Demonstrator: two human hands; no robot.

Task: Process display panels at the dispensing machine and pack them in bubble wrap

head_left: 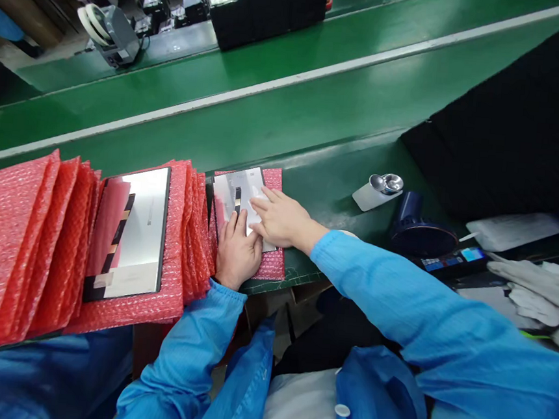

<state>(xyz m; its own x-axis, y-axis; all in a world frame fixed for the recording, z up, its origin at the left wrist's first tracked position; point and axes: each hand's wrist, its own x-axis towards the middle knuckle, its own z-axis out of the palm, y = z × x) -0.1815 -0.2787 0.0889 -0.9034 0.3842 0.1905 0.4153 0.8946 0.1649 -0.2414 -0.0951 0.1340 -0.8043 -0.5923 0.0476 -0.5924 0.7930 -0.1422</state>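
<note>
A flat silvery display panel (223, 186) with a black and gold strip lies on a red bubble-wrap sleeve (269, 268) at the green bench's near edge. My left hand (239, 251) rests on the panel's lower part, its fingers stretched out. From the right, my right hand (282, 219) reaches over the panel with extended fingers touching its face. Something pale shows by the right fingertips; I cannot tell whether it is film or glare. The fingers hide part of the panel.
At left, a second panel (148, 224) lies on a stack of red bubble-wrap sleeves (190, 228), with more sleeves (8, 231) beside it. Rightward are a white case with round metal lids (379, 191), a dark fan-like device (421, 235) and a black cover (521, 133).
</note>
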